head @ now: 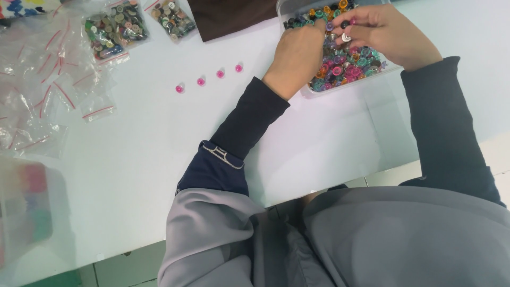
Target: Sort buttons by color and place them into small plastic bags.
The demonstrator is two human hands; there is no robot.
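At far left lie empty clear plastic zip bags with red seal strips [58, 79], and beyond them two filled clear bags of mixed coloured buttons [116, 27]. Four small pink round buttons [209, 78] sit in a spaced row on the white table [138, 159], the line rising rightward, well apart from both hands. The left hand [296, 57] is curled, fingers dug into the clear rectangular plastic tub of multicoloured buttons [340, 66]; whether it holds anything cannot be told. The right hand [385, 33] hovers over the same tub, fingertips pinched narrow on a small white-and-dark button [346, 37]. The left hand is nearer the pink row, which lies to its left.
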